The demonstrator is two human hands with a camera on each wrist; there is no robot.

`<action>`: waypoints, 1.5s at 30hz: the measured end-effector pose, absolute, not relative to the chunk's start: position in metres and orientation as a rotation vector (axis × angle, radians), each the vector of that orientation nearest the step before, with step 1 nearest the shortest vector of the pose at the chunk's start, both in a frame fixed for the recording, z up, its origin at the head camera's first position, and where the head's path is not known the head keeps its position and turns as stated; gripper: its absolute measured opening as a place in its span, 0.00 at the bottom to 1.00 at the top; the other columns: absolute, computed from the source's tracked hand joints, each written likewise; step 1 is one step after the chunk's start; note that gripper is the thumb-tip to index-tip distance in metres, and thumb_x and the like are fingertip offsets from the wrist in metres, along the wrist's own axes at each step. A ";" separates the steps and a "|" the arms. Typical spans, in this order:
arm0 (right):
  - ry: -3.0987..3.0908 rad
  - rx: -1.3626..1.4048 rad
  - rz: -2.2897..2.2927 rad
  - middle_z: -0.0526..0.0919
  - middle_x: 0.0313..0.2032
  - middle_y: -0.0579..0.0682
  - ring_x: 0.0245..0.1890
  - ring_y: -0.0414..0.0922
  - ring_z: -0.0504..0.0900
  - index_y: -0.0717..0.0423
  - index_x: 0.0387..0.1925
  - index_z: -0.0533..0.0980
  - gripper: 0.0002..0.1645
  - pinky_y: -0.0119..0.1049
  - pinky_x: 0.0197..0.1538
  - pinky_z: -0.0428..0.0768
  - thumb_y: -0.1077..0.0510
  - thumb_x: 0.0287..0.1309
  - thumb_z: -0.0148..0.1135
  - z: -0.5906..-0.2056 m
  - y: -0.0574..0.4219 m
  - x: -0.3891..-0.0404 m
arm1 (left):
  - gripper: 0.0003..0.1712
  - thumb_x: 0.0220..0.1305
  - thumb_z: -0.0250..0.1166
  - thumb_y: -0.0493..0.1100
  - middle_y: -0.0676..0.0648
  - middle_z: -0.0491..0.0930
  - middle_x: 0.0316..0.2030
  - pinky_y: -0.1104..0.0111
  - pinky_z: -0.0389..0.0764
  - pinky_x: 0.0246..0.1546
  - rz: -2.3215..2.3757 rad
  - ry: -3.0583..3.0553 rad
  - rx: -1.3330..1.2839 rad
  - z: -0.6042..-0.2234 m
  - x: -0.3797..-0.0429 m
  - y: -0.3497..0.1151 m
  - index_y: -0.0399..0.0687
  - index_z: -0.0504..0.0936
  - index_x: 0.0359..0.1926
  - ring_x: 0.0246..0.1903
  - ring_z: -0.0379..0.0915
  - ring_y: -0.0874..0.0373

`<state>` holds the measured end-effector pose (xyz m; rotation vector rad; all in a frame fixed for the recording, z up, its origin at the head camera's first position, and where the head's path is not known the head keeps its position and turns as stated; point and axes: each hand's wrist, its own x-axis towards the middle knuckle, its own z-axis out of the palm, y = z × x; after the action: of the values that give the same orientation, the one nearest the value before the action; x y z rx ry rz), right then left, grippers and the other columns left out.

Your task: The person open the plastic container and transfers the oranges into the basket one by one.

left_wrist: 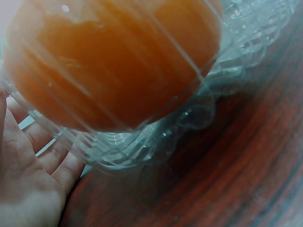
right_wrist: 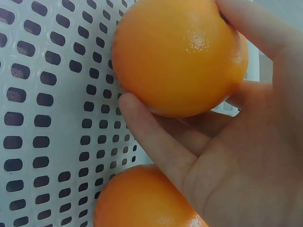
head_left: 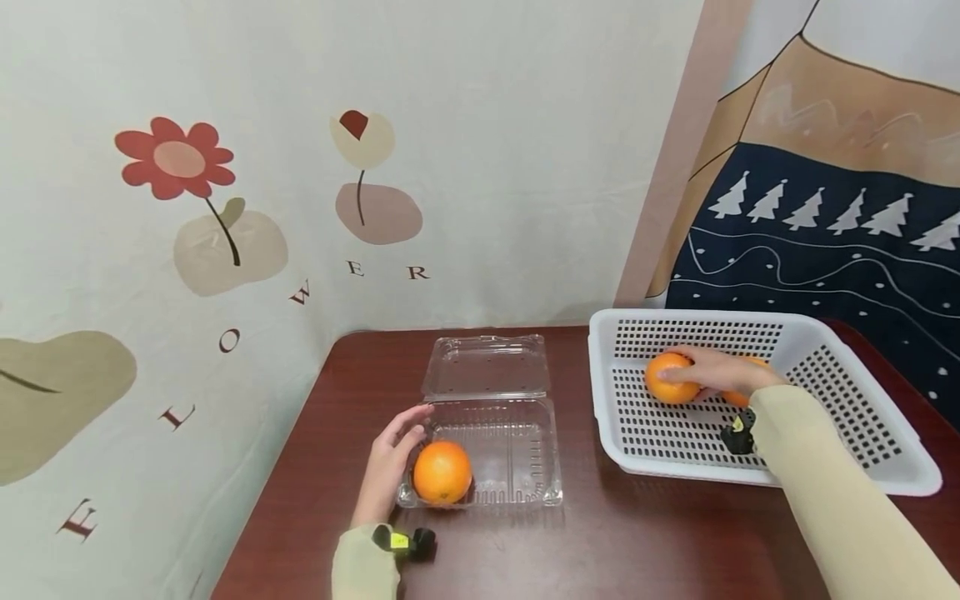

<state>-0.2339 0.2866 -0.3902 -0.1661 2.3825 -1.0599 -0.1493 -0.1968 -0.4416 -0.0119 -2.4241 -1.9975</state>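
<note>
In the white plastic basket (head_left: pixel 622 450), my right hand (head_left: pixel 712 371) grips an orange (head_left: pixel 670 379), thumb on one side and fingers curled under the other. The right wrist view shows this orange (right_wrist: pixel 180 56) close up, with a second orange (right_wrist: pixel 147 201) below the hand. On the table, an open clear plastic clamshell box (head_left: pixel 510 454) has one orange (head_left: pixel 442 472) in its near left corner. My left hand (head_left: pixel 390 454) rests at the box's left side with its fingers extended. Through the clear wall, the left wrist view shows that orange (left_wrist: pixel 113 61) beside the left palm (left_wrist: pixel 33 175).
The box's lid (head_left: pixel 487 367) lies folded back toward the wall. A dark red wooden table (head_left: pixel 525 550) carries both containers. Behind it hangs a pale cloth (head_left: pixel 510 167) printed with flowers and letters, and a darker cloth with trees (head_left: pixel 825 242) hangs at the right.
</note>
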 end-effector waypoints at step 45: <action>2.542 -0.193 -1.055 0.60 0.58 0.66 0.49 0.55 0.67 0.64 0.62 0.55 0.41 0.49 0.49 0.71 0.40 0.59 0.49 -0.383 0.293 -0.237 | 0.18 0.64 0.53 0.43 0.51 0.71 0.54 0.58 0.64 0.55 -1.991 -2.423 -0.041 -0.440 -0.148 -0.198 0.52 0.73 0.55 0.55 0.64 0.54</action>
<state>-0.2366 0.2925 -0.3829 -0.1931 2.5416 -1.0547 -0.1482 -0.1984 -0.4405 -0.0412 -2.4226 -1.9909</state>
